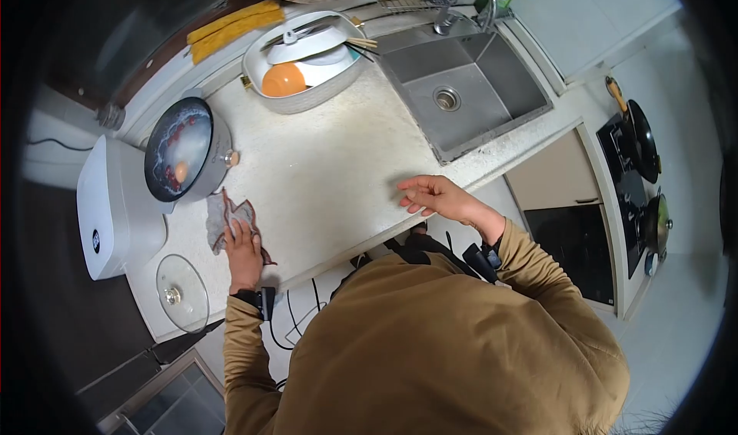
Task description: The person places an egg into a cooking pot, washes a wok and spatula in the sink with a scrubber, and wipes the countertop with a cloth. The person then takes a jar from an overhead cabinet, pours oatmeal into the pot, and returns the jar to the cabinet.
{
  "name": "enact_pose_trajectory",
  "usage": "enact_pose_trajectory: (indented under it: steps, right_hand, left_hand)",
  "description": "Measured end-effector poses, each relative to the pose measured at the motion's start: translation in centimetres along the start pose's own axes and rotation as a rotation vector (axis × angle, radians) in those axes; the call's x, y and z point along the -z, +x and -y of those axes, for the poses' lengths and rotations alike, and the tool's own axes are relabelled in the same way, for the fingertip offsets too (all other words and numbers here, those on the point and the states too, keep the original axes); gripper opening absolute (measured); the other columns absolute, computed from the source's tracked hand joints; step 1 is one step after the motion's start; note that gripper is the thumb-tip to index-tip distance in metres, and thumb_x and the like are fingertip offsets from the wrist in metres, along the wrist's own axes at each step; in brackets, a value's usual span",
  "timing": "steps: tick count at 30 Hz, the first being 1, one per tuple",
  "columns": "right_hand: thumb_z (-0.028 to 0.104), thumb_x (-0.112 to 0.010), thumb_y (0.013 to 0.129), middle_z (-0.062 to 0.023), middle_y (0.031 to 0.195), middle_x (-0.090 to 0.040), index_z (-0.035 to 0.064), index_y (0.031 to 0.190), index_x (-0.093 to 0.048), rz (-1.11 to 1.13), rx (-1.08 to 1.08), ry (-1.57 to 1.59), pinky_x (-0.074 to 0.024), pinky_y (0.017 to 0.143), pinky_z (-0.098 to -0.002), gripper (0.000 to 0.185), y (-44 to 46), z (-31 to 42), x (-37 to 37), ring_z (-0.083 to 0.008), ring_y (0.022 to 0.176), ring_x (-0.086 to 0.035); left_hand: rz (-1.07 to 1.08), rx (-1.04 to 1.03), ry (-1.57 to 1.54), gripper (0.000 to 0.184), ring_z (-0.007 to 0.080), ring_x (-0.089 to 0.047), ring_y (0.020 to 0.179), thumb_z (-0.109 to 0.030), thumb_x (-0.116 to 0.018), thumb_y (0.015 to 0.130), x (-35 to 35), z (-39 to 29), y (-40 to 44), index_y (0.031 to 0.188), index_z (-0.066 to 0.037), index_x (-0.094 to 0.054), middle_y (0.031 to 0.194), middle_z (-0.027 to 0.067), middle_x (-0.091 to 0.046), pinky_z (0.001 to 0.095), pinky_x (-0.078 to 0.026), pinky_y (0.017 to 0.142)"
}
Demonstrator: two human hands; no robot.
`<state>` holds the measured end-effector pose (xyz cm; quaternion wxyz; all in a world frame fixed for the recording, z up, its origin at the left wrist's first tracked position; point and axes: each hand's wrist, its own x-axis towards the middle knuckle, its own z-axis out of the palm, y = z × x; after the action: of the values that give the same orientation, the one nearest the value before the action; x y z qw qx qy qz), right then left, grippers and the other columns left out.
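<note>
My left hand [244, 252] lies on a grey cloth [219, 223] with a dark reddish edge, fingers stretched out flat over it. The cloth is crumpled on the counter just below an electric pot [218, 152]. In the pot, under its dark rim, are liquid, reddish pieces and a round, pale brown thing like an egg. A glass lid [184, 312] with a knob rests on the counter near my left wrist. My right hand [438, 196] is over the counter's front edge, below the sink, with its fingers apart and loosely bent; I see nothing in it.
A white appliance [123, 212] stands at the left. At the back, a white basin [315, 96] holds an orange bowl [284, 80], dishes and chopsticks. A yellow cloth [234, 31] lies behind it. The steel sink [430, 81] has a faucet [444, 21]. A stove [621, 181] with pans is at right.
</note>
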<state>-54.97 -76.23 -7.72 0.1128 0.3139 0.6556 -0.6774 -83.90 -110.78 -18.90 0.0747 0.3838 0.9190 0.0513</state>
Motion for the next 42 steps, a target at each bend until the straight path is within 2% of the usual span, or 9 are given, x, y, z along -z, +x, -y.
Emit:
enact_pose_trajectory:
  steps: [5, 10, 11, 12, 13, 16, 28, 39, 42]
  right_hand:
    - [0.028, -0.053, 0.097, -0.0029, 0.106, -0.066, 0.0099, 0.128, -0.053, -0.057, 0.01, 0.079, -0.0465, 0.074, -0.0235, 0.037, -1.7, -1.5, 3.2, -0.0088, 0.091, -0.059]
    - [0.027, -0.052, 0.096, -0.0063, 0.105, -0.067, 0.0093, 0.128, -0.053, -0.147, -0.014, 0.151, -0.0473, 0.075, -0.026, 0.036, -2.8, -3.7, 7.8, -0.0131, 0.09, -0.063]
    - [0.026, -0.051, 0.097, -0.0077, 0.105, -0.067, 0.0082, 0.128, -0.052, -0.164, -0.018, 0.168, -0.0481, 0.076, -0.0268, 0.036, -3.4, -4.5, 9.1, -0.0145, 0.09, -0.063]
    - [0.025, -0.051, 0.097, -0.0081, 0.106, -0.066, 0.0082, 0.129, -0.052, -0.173, -0.021, 0.198, -0.0482, 0.075, -0.0269, 0.036, -3.5, -5.1, 10.5, -0.0148, 0.09, -0.063]
    - [0.025, -0.051, 0.097, -0.0082, 0.106, -0.066, 0.0086, 0.129, -0.053, -0.176, -0.015, 0.224, -0.0482, 0.074, -0.0263, 0.036, -3.8, -5.7, 11.7, -0.0144, 0.09, -0.063]
    - [0.026, -0.051, 0.097, -0.0079, 0.106, -0.066, 0.0096, 0.129, -0.053, -0.201, -0.036, 0.258, -0.048, 0.074, -0.0256, 0.035, -4.5, -7.6, 15.4, -0.0136, 0.089, -0.062]
    - [0.029, -0.052, 0.096, -0.0042, 0.106, -0.065, 0.0116, 0.129, -0.053, -0.131, 0.0, 0.114, -0.0467, 0.073, -0.0242, 0.037, -2.4, -7.5, 26.0, -0.0101, 0.088, -0.06]
    - [0.026, -0.053, 0.095, -0.0068, 0.105, -0.065, 0.0087, 0.129, -0.052, -0.024, 0.065, -0.02, -0.0468, 0.073, -0.0246, 0.038, -0.5, -4.8, 23.5, -0.011, 0.087, -0.06]
    - [0.025, -0.052, 0.096, -0.006, 0.105, -0.066, 0.008, 0.128, -0.052, -0.07, 0.053, -0.056, -0.0474, 0.072, -0.0247, 0.037, -1.5, -3.8, 22.3, -0.0113, 0.087, -0.061]
  left_hand:
    - [0.151, -0.279, 0.031, 0.045, 0.0402, -0.04, 0.129, -0.018, -0.043, 0.094, 0.5, -7.2, 0.8, 0.13, 0.009, -0.042, 0.134, 0.029, -0.044, 0.0527, -0.017, 0.113]
    - [0.187, -0.384, -0.096, 0.042, 0.04, -0.059, 0.1, -0.019, -0.046, 0.09, 0.5, -16.4, 2.5, 0.12, 0.011, -0.045, 0.124, 0.0325, -0.049, 0.0556, -0.035, 0.098]
    - [0.463, -0.219, -0.242, 0.046, 0.0435, -0.048, 0.115, -0.026, -0.045, 0.095, 0.5, -18.7, 3.0, 0.128, 0.006, -0.042, 0.125, 0.0275, -0.051, 0.0513, -0.029, 0.107]
    - [0.349, -0.453, -0.072, 0.048, 0.0464, -0.047, 0.116, -0.027, -0.047, 0.094, 1.1, -21.1, 3.3, 0.128, 0.006, -0.041, 0.126, 0.0257, -0.052, 0.0507, -0.03, 0.107]
    - [0.469, -0.404, -0.107, 0.047, 0.0479, -0.047, 0.116, -0.029, -0.049, 0.093, 0.3, -23.3, 3.6, 0.126, 0.005, -0.045, 0.126, 0.0232, -0.052, 0.0508, -0.03, 0.107]
    - [0.174, -0.606, -0.086, 0.05, 0.0529, -0.045, 0.115, -0.034, -0.057, 0.088, -1.1, -30.1, 3.5, 0.122, 0.002, -0.052, 0.126, 0.0194, -0.054, 0.051, -0.042, 0.097]
    - [0.28, -0.659, 0.08, 0.052, 0.0566, -0.041, 0.118, -0.025, -0.059, 0.084, -2.1, -41.9, 8.0, 0.127, 0.003, -0.049, 0.133, 0.0204, -0.048, 0.0466, -0.056, 0.074]
    - [0.135, -0.488, 0.022, 0.046, 0.0191, -0.031, 0.137, -0.01, -0.052, 0.082, -1.4, -35.3, 6.4, 0.127, -0.014, -0.056, 0.143, -0.0023, -0.044, 0.0296, -0.043, 0.101]
    - [0.118, -0.402, -0.012, 0.045, 0.0184, -0.032, 0.137, -0.011, -0.051, 0.083, -1.1, -31.7, 6.3, 0.128, -0.015, -0.056, 0.142, -0.0035, -0.045, 0.0306, -0.043, 0.102]
